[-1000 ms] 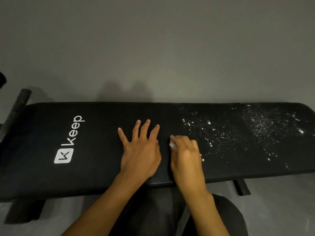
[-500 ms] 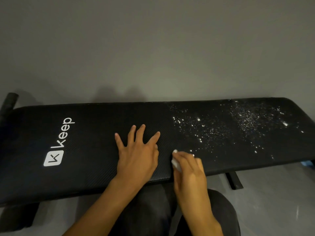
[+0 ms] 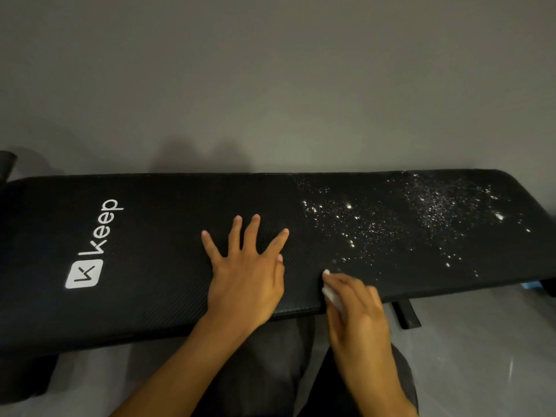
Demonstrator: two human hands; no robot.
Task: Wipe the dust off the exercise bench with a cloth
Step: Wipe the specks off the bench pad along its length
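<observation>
A long black exercise bench (image 3: 150, 236) with a white "keep" logo runs across the view. White dust specks (image 3: 421, 218) cover its right half; the left half looks dark and plain. My left hand (image 3: 246, 272) lies flat on the bench's middle with fingers spread. My right hand (image 3: 358, 314) sits at the bench's near edge, just right of the left hand, fingers curled over a small white cloth (image 3: 331, 293). Most of the cloth is hidden under the hand.
A grey wall rises right behind the bench. A black bench leg (image 3: 406, 314) stands on the pale floor at the lower right. My dark-trousered knees (image 3: 270, 371) are below the bench's near edge. A black tube end (image 3: 6, 164) shows at far left.
My right hand with the cloth has slid toward me, from the bench's middle down to its near edge. My left hand has stayed flat in place.
</observation>
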